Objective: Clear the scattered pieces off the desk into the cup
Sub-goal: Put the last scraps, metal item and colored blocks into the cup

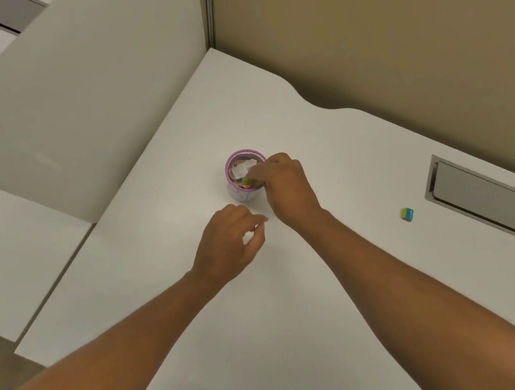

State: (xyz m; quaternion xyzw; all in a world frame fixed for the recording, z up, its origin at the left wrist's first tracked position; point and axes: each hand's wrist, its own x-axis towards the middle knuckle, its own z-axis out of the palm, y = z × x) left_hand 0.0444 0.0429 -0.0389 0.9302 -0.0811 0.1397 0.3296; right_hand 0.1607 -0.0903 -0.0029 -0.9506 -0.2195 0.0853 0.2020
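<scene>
Small pink-rimmed round cup sits mid-frame on the white desk, already stuffed with bits. Right hand is over its rim, fingers pinched on a little yellowish piece, while the left hand hovers just below, loosely curled, can't tell if it's holding anything. One small blue-and-yellow block lies way off to the right.
</scene>
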